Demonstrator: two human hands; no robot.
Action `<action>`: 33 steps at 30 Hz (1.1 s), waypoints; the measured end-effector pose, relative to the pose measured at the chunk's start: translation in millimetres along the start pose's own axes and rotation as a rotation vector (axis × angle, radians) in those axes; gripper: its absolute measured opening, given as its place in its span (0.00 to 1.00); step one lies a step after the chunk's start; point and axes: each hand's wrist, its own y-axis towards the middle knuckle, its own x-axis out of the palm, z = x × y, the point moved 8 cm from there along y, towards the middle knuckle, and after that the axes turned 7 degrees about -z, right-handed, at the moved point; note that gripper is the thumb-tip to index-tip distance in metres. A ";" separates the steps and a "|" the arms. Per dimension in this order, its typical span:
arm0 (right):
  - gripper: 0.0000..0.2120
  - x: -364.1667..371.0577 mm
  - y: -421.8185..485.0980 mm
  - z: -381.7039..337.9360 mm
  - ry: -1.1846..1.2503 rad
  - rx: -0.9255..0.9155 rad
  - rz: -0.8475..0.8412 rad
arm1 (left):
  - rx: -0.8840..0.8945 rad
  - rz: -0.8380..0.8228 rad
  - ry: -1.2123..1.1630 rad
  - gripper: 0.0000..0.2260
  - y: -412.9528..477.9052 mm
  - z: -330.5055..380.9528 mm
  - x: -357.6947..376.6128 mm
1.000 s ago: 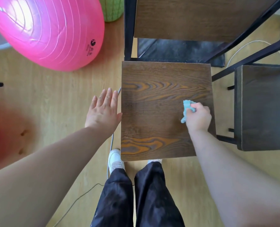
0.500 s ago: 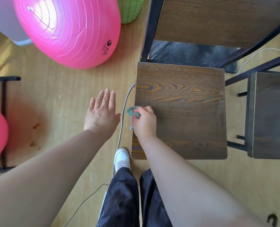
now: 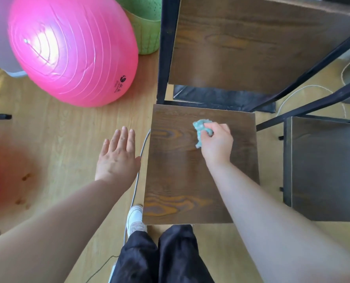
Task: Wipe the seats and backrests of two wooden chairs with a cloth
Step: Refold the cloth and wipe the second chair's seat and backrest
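Wiping is under way on the seat [image 3: 180, 180] of the nearer chair, which fills the middle of the frame in the head view. A small turquoise cloth [image 3: 200, 127] is bunched in the right hand [image 3: 217, 141], whose fingers are curled tightly round it. It is pressed onto the upper middle of the seat, near the back edge. The left hand [image 3: 117, 156] is held out flat at left of centre, fingers straight and close together, with nothing held. It is kept over the floor just beside the seat's left edge, above a grey cable [image 3: 141, 152]; whether anything is touched by it cannot be told.

In the picture from a second ago the cloth is shown toward the seat's right side, and half a second ago at its left edge. Now it is carried back inward and up toward the rear, while the left hand's pose is unchanged. The seat is therefore judged to be covered in side-to-side passes, well advanced though perhaps not finished. The backrest [image 3: 251, 43], above and right of centre, and the second chair's seat [image 3: 323, 170], at the right edge, are not touched, so most of the task is judged to remain. A pink ball [image 3: 71, 50] and a green basket [image 3: 147, 27] are seen at upper left.
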 end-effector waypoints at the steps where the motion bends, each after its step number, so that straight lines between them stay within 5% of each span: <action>1: 0.09 -18.8 21.4 5.2 -0.055 -0.008 0.028 | 0.021 0.005 -0.015 0.31 4.4 12.8 -4.6; 9: 0.13 -57.8 139.0 26.9 -0.491 -0.200 -0.123 | 0.133 0.070 -0.062 0.31 31.1 96.0 -21.2; 14: 0.17 -42.2 169.5 40.7 -0.699 -0.154 -0.289 | 0.144 0.053 -0.061 0.31 40.6 115.0 -9.9; 25: 0.08 -18.9 188.3 57.5 -0.623 -0.009 -0.756 | 0.151 0.033 -0.075 0.30 54.8 129.9 -4.2; 33: 0.08 13.2 203.2 78.2 -0.441 0.137 -0.938 | 0.126 0.025 -0.057 0.30 70.5 135.9 -10.4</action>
